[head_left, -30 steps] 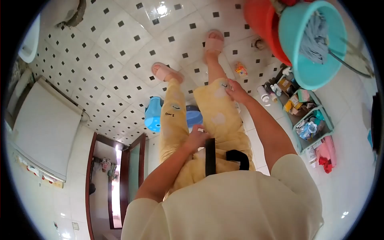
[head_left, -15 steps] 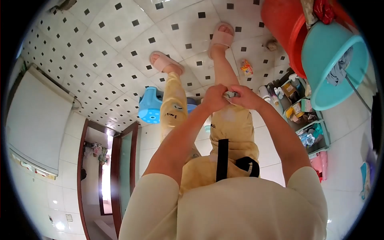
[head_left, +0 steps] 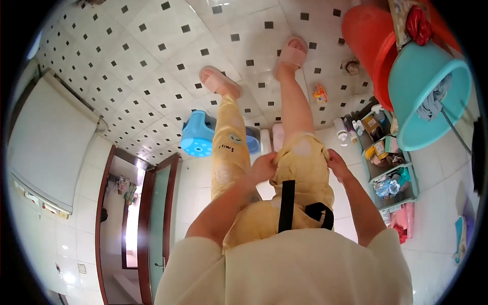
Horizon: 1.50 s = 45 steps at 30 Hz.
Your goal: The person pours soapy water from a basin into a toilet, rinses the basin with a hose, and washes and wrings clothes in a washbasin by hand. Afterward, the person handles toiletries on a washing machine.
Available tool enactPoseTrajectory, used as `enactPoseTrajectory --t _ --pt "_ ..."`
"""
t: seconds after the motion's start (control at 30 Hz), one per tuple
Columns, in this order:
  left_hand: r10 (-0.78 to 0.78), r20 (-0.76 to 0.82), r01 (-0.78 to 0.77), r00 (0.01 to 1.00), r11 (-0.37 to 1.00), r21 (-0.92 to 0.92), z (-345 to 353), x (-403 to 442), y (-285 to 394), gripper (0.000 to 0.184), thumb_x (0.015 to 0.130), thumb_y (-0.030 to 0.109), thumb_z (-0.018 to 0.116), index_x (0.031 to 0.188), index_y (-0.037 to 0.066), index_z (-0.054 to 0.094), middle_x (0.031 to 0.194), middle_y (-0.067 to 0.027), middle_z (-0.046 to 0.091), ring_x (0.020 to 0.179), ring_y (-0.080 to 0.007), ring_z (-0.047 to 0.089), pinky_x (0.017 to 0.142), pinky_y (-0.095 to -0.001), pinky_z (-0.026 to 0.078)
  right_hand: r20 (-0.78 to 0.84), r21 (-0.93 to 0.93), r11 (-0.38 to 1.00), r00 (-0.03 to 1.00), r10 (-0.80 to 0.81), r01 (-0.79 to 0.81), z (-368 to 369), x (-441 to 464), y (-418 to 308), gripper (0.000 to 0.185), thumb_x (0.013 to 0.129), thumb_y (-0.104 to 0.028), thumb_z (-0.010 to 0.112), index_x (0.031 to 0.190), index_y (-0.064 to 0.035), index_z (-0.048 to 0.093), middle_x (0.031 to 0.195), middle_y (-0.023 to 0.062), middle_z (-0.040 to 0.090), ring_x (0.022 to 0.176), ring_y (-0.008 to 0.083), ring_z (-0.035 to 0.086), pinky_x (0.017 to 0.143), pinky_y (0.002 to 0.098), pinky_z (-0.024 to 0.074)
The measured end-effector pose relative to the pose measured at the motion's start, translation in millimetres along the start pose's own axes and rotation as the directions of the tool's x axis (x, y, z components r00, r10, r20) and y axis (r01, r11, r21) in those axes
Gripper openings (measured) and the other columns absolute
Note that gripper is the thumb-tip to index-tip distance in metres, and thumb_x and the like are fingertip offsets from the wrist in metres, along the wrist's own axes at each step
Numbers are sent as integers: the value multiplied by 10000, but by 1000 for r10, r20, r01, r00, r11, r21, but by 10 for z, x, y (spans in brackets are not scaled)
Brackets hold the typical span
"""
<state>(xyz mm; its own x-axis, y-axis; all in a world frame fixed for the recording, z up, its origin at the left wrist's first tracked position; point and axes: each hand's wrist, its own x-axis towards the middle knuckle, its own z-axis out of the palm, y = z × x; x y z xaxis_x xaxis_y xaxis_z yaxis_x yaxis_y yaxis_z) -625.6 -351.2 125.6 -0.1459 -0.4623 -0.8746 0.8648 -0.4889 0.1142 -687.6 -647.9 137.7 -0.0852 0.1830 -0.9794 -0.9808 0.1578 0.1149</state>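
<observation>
Pants (head_left: 304, 178): yellow, being worn; right leg is bunched up around the knee, with the shin (head_left: 297, 109) left bare below, while the left leg is covered nearly to the ankle.
Left hand (head_left: 263, 168): placed at the inner side of that bunched leg, fingers closed on the cloth, pretty much a fist.
Right hand (head_left: 337, 165): outer side of the same leg, edge of the cloth pinched in the fingers.
Straps (head_left: 287, 206): black, seen hanging over the lap of the pants.
Slippers (head_left: 220, 81): pink, worn on both feet, planted well apart on the dotted tile floor (head_left: 142, 96).
Stool (head_left: 198, 140): blue plastic, just beside the left leg.
Packet (head_left: 319, 94): orangey, dropped-looking, near the right shin.
Buckets: one red (head_left: 368, 40), one teal (head_left: 414, 86) with grey cloth (head_left: 434, 99) inside.
Shelf (head_left: 390, 170): crammed with bottles and boxes, off to the right.
</observation>
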Motion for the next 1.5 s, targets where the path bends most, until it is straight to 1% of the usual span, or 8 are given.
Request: enactPoseTrajectory --t 0.13,0.47,0.57,0.67,0.9,1.07,1.17,1.5 --pt "584 171 -604 793 719 344 138 -601 606 255 667 124 613 896 40 538 778 -146 573 800 -319 572 689 -386 465 213 -165 948 948 -236 273 162 -749 -499 204 695 -8 547 875 -103 538 854 -11 556 817 142 491 776 263 363" --pt "210 229 -308 951 737 602 155 -497 -144 238 675 62 583 909 80 544 844 -102 592 860 -286 559 811 -382 432 420 -903 56 902 -102 427 -71 -548 629 372 737 -109 585 1104 -154 549 1090 64 568 993 220 530 918 355 336" --pt "-72 273 -123 959 765 632 207 -419 -232 273 707 93 574 980 76 564 894 -120 620 854 -299 578 758 -396 456 198 -910 282 917 -345 303 442 366 98 224 797 -137 490 1004 -68 541 1021 128 563 951 264 524 839 360 378" --pt "-103 292 -101 951 787 608 384 -184 -574 228 734 170 549 933 66 589 896 -173 617 836 -337 584 719 -414 469 -698 -635 686 115 -706 355 1277 2970 -2219 234 857 -165 394 904 18 533 952 193 558 909 307 518 760 365 421" --pt "-69 -149 125 986 906 405 784 -69 -1293 227 765 209 519 905 32 538 817 -207 604 810 -352 584 679 -446 454 -575 -798 600 227 -786 58 1318 2653 -2185 225 824 -79 417 1018 -14 511 1045 148 541 986 247 511 833 320 425" --pt "28 -168 81 985 790 608 731 -726 -512 205 765 211 540 864 36 503 795 -172 601 788 -309 595 613 -431 450 189 -539 804 966 -175 251 403 -79 384 381 811 -156 552 1157 -24 461 1140 104 520 1029 182 496 883 314 408" --pt "587 -119 -330 801 598 730 669 -789 -582 197 786 240 511 877 67 528 817 -161 588 783 -299 587 631 -413 451 274 -485 872 958 86 60 -29 -1020 996 511 803 -203 633 1240 -30 431 1198 77 508 1055 142 486 913 310 398" --pt "373 -35 -355 927 846 -397 824 -546 -382 159 766 197 534 849 83 607 824 -104 623 784 -264 588 697 -330 449 17 -415 899 989 -149 143 632 -1384 -309 342 707 89 469 1008 -70 499 791 -19 514 740 72 493 660 198 406"
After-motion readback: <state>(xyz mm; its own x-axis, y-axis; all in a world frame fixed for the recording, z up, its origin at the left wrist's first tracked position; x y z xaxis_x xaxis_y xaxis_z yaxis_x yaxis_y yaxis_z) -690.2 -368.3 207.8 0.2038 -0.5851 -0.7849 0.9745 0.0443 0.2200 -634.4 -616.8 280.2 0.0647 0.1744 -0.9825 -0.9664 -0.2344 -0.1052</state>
